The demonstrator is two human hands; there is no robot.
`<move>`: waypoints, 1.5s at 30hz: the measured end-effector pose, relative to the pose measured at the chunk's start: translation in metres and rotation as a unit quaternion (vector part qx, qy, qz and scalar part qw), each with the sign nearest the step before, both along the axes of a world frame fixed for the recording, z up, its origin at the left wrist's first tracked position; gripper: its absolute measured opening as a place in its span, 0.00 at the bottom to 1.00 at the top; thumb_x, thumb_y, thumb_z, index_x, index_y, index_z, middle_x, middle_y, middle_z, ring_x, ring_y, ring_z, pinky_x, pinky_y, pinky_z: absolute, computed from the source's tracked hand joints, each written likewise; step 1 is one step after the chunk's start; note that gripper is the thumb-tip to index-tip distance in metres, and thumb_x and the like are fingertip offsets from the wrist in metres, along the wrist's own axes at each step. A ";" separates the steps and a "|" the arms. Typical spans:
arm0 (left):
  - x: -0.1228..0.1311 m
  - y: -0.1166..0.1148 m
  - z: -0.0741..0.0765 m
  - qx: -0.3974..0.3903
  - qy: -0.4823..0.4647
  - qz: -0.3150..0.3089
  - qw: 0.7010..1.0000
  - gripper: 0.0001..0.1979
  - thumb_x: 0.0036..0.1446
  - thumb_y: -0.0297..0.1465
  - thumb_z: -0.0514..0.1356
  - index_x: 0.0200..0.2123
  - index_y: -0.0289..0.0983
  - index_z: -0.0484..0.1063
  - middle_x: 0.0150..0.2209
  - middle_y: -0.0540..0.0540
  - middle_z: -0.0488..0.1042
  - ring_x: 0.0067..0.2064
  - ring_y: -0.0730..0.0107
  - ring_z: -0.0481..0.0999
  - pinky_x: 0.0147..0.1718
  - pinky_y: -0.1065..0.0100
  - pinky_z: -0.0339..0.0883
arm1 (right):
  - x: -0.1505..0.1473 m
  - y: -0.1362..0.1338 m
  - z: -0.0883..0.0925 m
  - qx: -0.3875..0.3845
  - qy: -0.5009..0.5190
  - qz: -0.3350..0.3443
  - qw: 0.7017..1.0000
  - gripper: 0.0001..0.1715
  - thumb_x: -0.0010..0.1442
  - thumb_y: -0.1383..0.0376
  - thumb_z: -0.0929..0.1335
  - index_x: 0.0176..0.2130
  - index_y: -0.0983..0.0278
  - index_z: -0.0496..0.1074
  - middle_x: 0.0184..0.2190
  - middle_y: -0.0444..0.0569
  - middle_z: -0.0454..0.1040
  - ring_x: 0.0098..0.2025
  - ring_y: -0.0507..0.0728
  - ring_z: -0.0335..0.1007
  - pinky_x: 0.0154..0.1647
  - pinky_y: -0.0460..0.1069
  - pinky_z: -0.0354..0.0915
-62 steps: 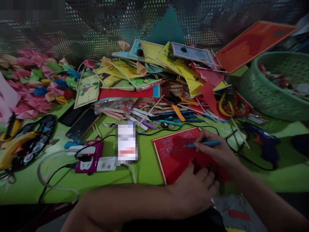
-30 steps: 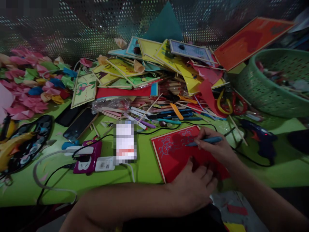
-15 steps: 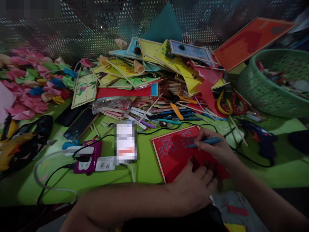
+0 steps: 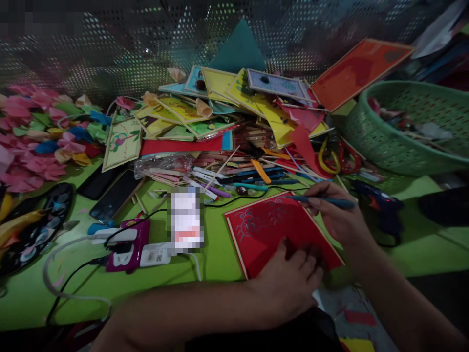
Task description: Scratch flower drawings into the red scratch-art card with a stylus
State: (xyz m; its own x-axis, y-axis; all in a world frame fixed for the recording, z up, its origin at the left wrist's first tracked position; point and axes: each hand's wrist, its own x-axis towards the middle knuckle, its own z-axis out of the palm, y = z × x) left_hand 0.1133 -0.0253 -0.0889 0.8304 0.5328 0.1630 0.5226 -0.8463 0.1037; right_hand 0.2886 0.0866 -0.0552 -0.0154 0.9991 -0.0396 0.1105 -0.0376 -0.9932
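Observation:
A red card [image 4: 259,252] edged with thin wooden strips lies tilted on the table near me. Pale blue line drawings of small figures run along its upper part. My left hand [image 4: 293,281] rests across the card's lower edge, palm down with the fingers spread, holding nothing. Between the fingers of my right hand [image 4: 335,222] is a blue pen [image 4: 342,202], held nearly level at the card's upper right corner. The pen's tip points left; whether it touches the card I cannot tell.
Left of the card lie a lit phone [image 4: 185,215], blurred out, and a purple power strip [image 4: 137,239] with cables. Behind are pens, sticks and a heap of framed cards [image 4: 183,110]. A glue gun [image 4: 383,203] and a green basket [image 4: 395,132] stand right; paper flowers [image 4: 40,132] fill the left.
My right hand has moved the pen right and up from the second figure to the card's upper right corner. My left hand stays on the card. The view has shifted slightly.

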 end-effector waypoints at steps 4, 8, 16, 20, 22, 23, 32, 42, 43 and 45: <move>-0.004 0.002 0.005 0.001 0.010 -0.011 1.000 0.28 0.72 0.42 0.50 0.67 0.34 0.66 0.71 0.36 0.63 0.68 0.53 0.63 0.62 0.42 0.63 | 0.012 0.003 0.006 -0.010 -0.042 0.036 0.998 0.15 0.51 0.54 0.81 0.35 0.57 0.80 0.31 0.45 0.77 0.30 0.55 0.70 0.28 0.50 0.66; -0.005 0.003 0.008 -0.003 0.010 -0.009 1.000 0.29 0.73 0.43 0.49 0.68 0.33 0.65 0.71 0.35 0.64 0.69 0.52 0.63 0.62 0.43 0.63 | 0.017 0.005 0.002 -0.022 -0.045 0.033 0.998 0.21 0.47 0.48 0.82 0.29 0.57 0.75 0.23 0.44 0.73 0.23 0.54 0.64 0.22 0.50 0.61; -0.003 0.002 0.004 -0.004 0.007 -0.005 1.000 0.30 0.73 0.44 0.48 0.70 0.33 0.63 0.71 0.37 0.64 0.69 0.53 0.63 0.63 0.41 0.61 | 0.018 0.006 -0.016 0.003 -0.088 0.041 0.995 0.20 0.53 0.49 0.79 0.27 0.56 0.71 0.24 0.44 0.71 0.25 0.57 0.64 0.26 0.53 0.60; -0.002 0.001 0.002 -0.008 0.007 -0.004 1.000 0.30 0.73 0.44 0.47 0.70 0.34 0.63 0.71 0.38 0.64 0.70 0.53 0.63 0.63 0.40 0.61 | 0.018 0.007 -0.018 0.014 -0.098 0.044 0.994 0.19 0.53 0.50 0.78 0.27 0.56 0.71 0.24 0.44 0.72 0.26 0.57 0.64 0.27 0.53 0.60; -0.002 0.001 0.002 -0.010 0.008 -0.004 1.000 0.30 0.74 0.45 0.46 0.70 0.35 0.63 0.71 0.38 0.64 0.70 0.53 0.63 0.64 0.40 0.60 | 0.017 0.007 -0.018 0.021 -0.103 0.044 0.994 0.19 0.52 0.50 0.78 0.27 0.57 0.71 0.24 0.44 0.72 0.26 0.57 0.64 0.28 0.53 0.60; -0.002 0.001 0.002 -0.010 0.009 -0.004 1.000 0.30 0.74 0.45 0.46 0.70 0.35 0.63 0.71 0.38 0.64 0.70 0.53 0.63 0.64 0.40 0.60 | 0.017 0.008 -0.018 0.026 -0.106 0.045 0.993 0.19 0.52 0.50 0.78 0.27 0.57 0.71 0.24 0.44 0.71 0.26 0.57 0.64 0.28 0.53 0.59; -0.004 0.002 0.006 -0.013 0.010 -0.005 1.000 0.31 0.73 0.45 0.47 0.70 0.34 0.62 0.71 0.38 0.64 0.70 0.53 0.63 0.64 0.42 0.61 | 0.015 0.009 -0.016 0.047 -0.131 0.055 0.989 0.13 0.54 0.57 0.76 0.27 0.58 0.71 0.23 0.43 0.71 0.26 0.55 0.63 0.27 0.51 0.58; -0.004 0.001 0.003 -0.008 0.013 -0.005 1.000 0.31 0.74 0.45 0.45 0.71 0.34 0.61 0.72 0.38 0.63 0.70 0.53 0.62 0.64 0.42 0.61 | 0.017 0.010 -0.022 0.067 -0.135 0.046 0.987 0.10 0.55 0.61 0.74 0.28 0.58 0.70 0.24 0.42 0.71 0.27 0.54 0.64 0.29 0.50 0.58; -0.004 0.001 0.003 -0.007 0.010 -0.004 1.000 0.31 0.74 0.45 0.46 0.71 0.34 0.62 0.72 0.39 0.63 0.70 0.53 0.62 0.64 0.42 0.61 | 0.017 0.010 -0.022 0.066 -0.136 0.046 0.987 0.10 0.54 0.61 0.74 0.28 0.58 0.70 0.24 0.42 0.71 0.27 0.54 0.64 0.29 0.50 0.58; -0.003 0.001 0.002 -0.006 0.007 -0.003 1.000 0.31 0.74 0.45 0.46 0.70 0.34 0.62 0.71 0.39 0.64 0.70 0.53 0.62 0.64 0.42 0.61 | 0.017 0.010 -0.021 0.065 -0.139 0.042 0.987 0.10 0.54 0.61 0.74 0.28 0.58 0.70 0.23 0.42 0.71 0.26 0.54 0.63 0.28 0.50 0.57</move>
State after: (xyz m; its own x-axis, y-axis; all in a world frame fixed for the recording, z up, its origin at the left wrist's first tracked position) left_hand 0.1099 -0.0243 -0.0871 0.8355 0.5297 0.1461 0.5190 -0.8481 0.1065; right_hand 0.3052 0.0970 -0.0758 -0.1058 0.9916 0.0741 0.3773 0.1090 -0.9197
